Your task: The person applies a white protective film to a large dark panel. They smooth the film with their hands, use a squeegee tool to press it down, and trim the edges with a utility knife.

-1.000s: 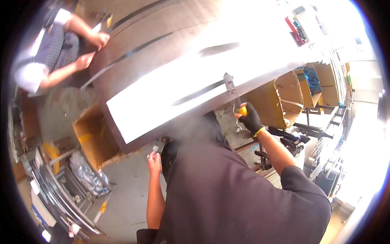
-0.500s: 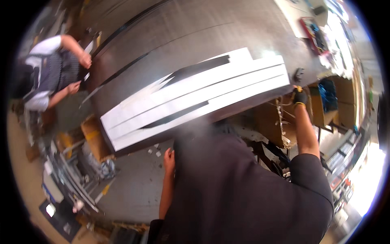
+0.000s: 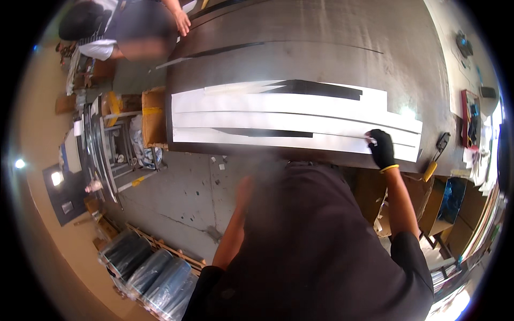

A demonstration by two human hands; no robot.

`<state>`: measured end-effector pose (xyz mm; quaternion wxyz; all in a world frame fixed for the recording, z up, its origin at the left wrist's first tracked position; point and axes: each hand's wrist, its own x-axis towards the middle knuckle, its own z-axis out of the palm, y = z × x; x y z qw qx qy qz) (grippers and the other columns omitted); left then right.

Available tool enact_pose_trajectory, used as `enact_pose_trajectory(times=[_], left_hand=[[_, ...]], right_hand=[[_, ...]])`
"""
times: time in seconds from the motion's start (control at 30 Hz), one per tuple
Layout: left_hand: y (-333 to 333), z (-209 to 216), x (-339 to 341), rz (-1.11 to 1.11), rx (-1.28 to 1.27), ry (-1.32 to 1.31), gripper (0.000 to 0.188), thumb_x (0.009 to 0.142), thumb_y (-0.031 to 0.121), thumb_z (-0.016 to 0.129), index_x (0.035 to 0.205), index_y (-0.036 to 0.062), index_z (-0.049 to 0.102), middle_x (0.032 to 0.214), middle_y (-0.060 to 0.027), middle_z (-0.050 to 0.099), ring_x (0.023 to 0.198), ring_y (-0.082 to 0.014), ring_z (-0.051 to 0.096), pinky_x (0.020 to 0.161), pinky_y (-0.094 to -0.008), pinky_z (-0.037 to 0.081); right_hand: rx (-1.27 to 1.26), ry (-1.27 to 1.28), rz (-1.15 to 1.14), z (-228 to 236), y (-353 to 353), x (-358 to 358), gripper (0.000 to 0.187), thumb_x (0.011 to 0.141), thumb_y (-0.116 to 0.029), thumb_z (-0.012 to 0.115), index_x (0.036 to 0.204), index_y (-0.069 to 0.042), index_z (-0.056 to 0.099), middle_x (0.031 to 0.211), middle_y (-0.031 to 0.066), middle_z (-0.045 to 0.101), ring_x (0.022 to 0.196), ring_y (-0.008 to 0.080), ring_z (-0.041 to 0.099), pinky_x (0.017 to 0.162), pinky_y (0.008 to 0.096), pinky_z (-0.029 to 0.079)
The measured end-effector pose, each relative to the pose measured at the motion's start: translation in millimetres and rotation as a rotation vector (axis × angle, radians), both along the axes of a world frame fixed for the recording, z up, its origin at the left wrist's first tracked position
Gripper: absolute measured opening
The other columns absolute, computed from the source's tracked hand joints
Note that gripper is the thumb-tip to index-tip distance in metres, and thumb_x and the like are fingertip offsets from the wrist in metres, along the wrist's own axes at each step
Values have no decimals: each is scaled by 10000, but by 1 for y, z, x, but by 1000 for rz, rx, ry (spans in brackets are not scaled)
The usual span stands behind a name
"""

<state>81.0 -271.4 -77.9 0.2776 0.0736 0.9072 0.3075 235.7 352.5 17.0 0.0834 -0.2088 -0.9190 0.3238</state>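
We take the table [image 3: 348, 69] as the reference. Our white sheets [image 3: 241, 107] lie lengthwise near the table's front edge, with two black pieces [image 3: 321, 89] on them. We have the gloved right hand [image 3: 381, 148] at the sheets' right part, near the table's front edge, its fingers bent and narrowly spaced; we cannot tell whether it grips anything. We have the left hand [image 3: 245, 189] in front of the table; it is blurred and we cannot tell its state. We see a yellow-handled tool [image 3: 431, 169] at the table's front right corner, a cardboard box [image 3: 155, 120] beside its left edge, and a co-worker's hand [image 3: 182, 23] at that edge, farther back.
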Motion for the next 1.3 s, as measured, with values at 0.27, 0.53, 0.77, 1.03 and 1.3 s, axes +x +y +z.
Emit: enact_pose_trajectory(times=[0.27, 0.53, 0.77, 1.03, 1.3], left_hand=[[26, 17, 15, 217, 37, -266, 544, 1140, 393, 571, 1535, 22, 606, 1560, -225, 620, 1463, -377, 581, 1233, -473, 431], [44, 26, 15, 310, 101, -288, 585, 1130, 403, 586, 1545, -8, 589, 1566, -240, 616, 1481, -386, 564, 1252, -466, 412], [40, 20, 11, 297, 24, -255, 572, 1119, 386, 606, 1529, -12, 599, 1556, -234, 625, 1462, -384, 581, 1234, -467, 431], [56, 31, 0, 331, 24, -292, 558, 1109, 396, 617, 1525, 24, 619, 1552, -218, 637, 1467, -377, 582, 1234, -468, 431], [42, 12, 1, 301, 44, -251, 542, 1109, 392, 611, 1503, 22, 635, 1539, -216, 645, 1461, -390, 581, 1235, -472, 429]], right_hand=[[139, -171, 137, 17, -43, -54, 98, 817, -86, 798, 891, -93, 735, 863, 125, 725, 868, 368, 704, 777, 485, 537], [174, -246, 268, 33, -34, -61, 92, 904, -87, 749, 912, -93, 657, 867, 156, 699, 860, 408, 687, 772, 518, 520], [-159, -155, 259, 50, -30, -43, 98, 988, -26, 718, 1083, -28, 741, 932, 150, 743, 890, 293, 745, 795, 380, 577], [-265, -194, 210, 82, -23, -44, 52, 1002, -11, 716, 1053, -7, 726, 941, 103, 717, 856, 224, 704, 787, 342, 559], [-211, -156, 211, 84, -8, -29, 65, 997, 6, 717, 1061, -5, 715, 956, 104, 717, 879, 225, 700, 801, 341, 557]])
